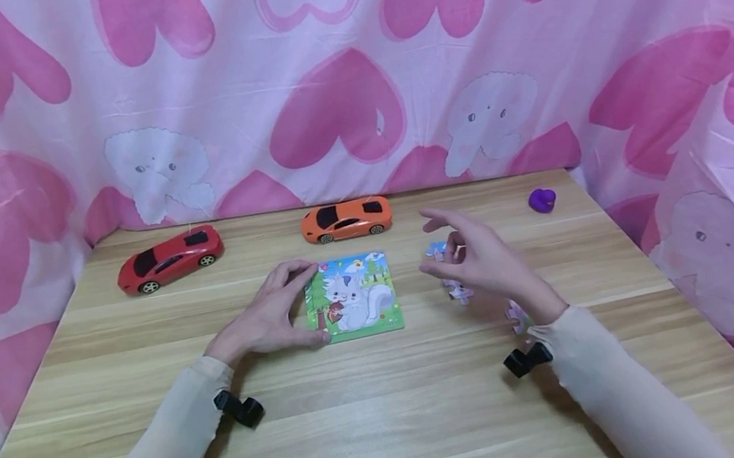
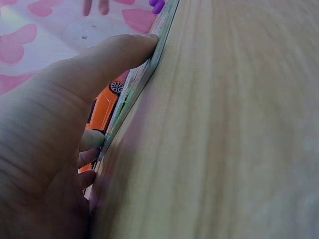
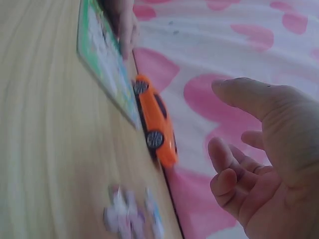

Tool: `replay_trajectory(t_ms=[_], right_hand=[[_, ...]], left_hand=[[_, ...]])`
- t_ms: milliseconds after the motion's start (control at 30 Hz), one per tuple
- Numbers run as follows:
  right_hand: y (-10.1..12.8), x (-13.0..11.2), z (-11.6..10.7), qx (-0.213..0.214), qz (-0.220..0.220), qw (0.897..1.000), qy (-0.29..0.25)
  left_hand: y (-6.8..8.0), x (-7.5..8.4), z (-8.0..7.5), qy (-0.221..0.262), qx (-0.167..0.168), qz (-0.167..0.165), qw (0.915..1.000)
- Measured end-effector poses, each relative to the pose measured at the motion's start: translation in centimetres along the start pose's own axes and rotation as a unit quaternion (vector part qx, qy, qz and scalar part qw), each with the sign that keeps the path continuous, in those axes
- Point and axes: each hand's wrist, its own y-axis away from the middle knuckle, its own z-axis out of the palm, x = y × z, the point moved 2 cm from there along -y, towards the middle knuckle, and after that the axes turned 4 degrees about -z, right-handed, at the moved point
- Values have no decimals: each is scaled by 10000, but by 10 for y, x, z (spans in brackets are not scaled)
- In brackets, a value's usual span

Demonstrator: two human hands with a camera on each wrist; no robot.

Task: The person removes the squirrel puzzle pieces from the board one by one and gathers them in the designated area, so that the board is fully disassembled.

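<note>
A square jigsaw puzzle board (image 1: 358, 299) with a white squirrel picture lies mid-table. My left hand (image 1: 268, 310) grips it at its left side, thumb at the near corner and fingers at the far corner. In the left wrist view the thumb (image 2: 119, 57) lies along the board's edge (image 2: 130, 102). Off to the right, my right hand (image 1: 480, 257) hovers with nothing in its loosely bent fingers. Under that hand are loose puzzle pieces (image 1: 459, 294), partly hidden by it; the right wrist view shows blurred puzzle pieces (image 3: 127, 214) below it. Another puzzle piece (image 1: 517, 316) lies near the right wrist.
An orange toy car (image 1: 347, 221) stands behind the board, with a red toy car (image 1: 171, 260) at the back left. A small purple toy (image 1: 542, 200) sits at the back right. A pink curtain with hearts (image 1: 332, 111) hangs along the table's (image 1: 364, 428) far edge.
</note>
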Motion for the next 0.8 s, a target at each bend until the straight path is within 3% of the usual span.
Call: replay_trajectory(t_ms=[200,567,800], right_hand=[[-16,-17,18,-127,-161,9993,-309],[-25,-27,54,-482,-491,9973,-270],[-21,-29,77,-914,-301,9952,-169]], left_hand=[[0,1,0,-41,11,-28,10000],[0,1,-1,-102,34,-1,9999],[1,2,-1,-50,15,11,10000]])
